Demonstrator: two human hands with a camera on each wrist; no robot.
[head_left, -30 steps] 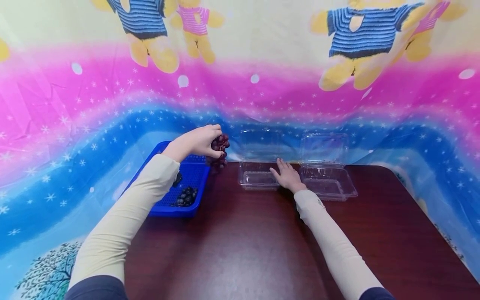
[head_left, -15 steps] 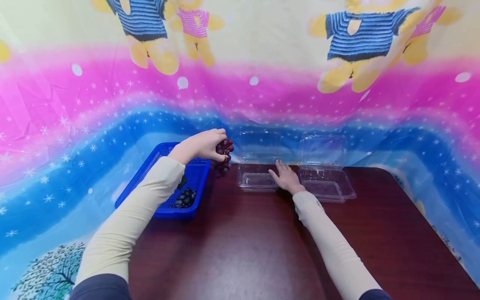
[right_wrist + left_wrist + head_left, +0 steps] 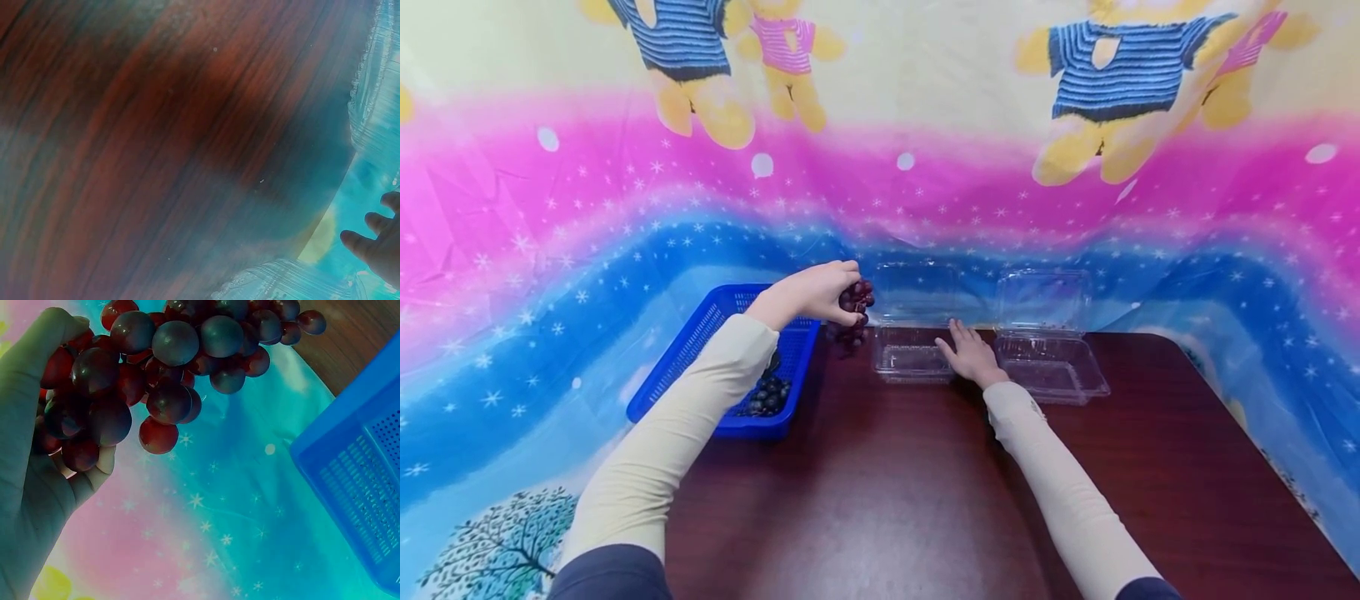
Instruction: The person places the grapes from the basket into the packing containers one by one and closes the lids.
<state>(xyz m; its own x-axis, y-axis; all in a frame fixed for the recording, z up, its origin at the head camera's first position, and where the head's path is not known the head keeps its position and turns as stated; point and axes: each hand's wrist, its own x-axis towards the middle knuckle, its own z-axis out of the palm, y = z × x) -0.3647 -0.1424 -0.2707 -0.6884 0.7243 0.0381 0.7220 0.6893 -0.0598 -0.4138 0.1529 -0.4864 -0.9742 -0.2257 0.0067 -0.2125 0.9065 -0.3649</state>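
My left hand [image 3: 808,293] grips a bunch of red grapes [image 3: 856,300] in the air, just past the right side of the blue basket [image 3: 741,427]. In the left wrist view the thumb and fingers curl round one end of the bunch [image 3: 165,359], and the rest hangs free. My right hand [image 3: 974,355] has its fingers spread at the right end of the left clear plastic clamshell box [image 3: 917,377]. A second clear clamshell box [image 3: 1056,392] stands right of that hand. Both lids are raised.
Dark grapes [image 3: 769,395] lie in the basket's front part, partly behind the left sleeve. The boxes stand near the far edge of the brown table [image 3: 880,492]. A printed cloth [image 3: 902,200] hangs behind.
My left hand has moved a little to the right with the grapes, away from the basket and towards the left box. The right hand has stayed in place.
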